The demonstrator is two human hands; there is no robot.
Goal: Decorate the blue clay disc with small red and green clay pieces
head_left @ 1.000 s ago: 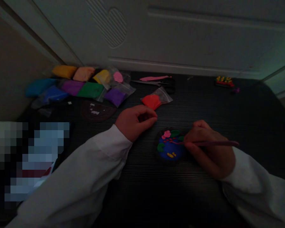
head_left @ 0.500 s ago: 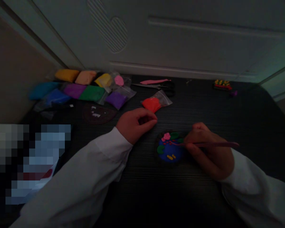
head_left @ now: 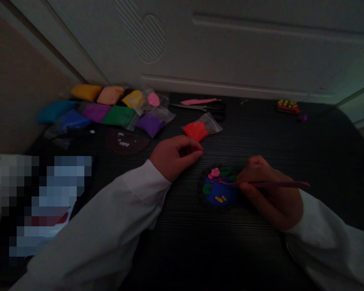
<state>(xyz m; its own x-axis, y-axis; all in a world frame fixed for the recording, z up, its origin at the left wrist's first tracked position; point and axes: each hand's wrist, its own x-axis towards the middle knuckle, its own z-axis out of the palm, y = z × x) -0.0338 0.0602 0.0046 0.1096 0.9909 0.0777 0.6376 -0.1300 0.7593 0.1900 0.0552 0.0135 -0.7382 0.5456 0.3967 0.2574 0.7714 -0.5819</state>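
My right hand (head_left: 268, 190) pinches a slim pink clay modelling tool (head_left: 276, 184) like a pen. The tool's thin tip reaches the small red bits on a round clay pond (head_left: 220, 196). This pond has a blue middle, a dark rim, green leaf shapes, a pink flower (head_left: 214, 173) and yellow pieces. To the pond's upper left, my left hand (head_left: 178, 155) rests with thumb and forefinger tips together; I cannot make out anything between them. Just beyond it lies a clear bag of red clay (head_left: 195, 131).
Bags of coloured clay, such as green (head_left: 118, 116) and purple (head_left: 151, 124), lie at the back left. Scissors (head_left: 206, 108) and another pink tool (head_left: 200, 101) lie by the white panel. A small clay piece (head_left: 287, 106) sits back right, a blurred-out screen (head_left: 54, 202) at left.
The whole view has shifted slightly, so things appear a little further right. Both hands keep their grips, and the tool's tip stays among the red bits.
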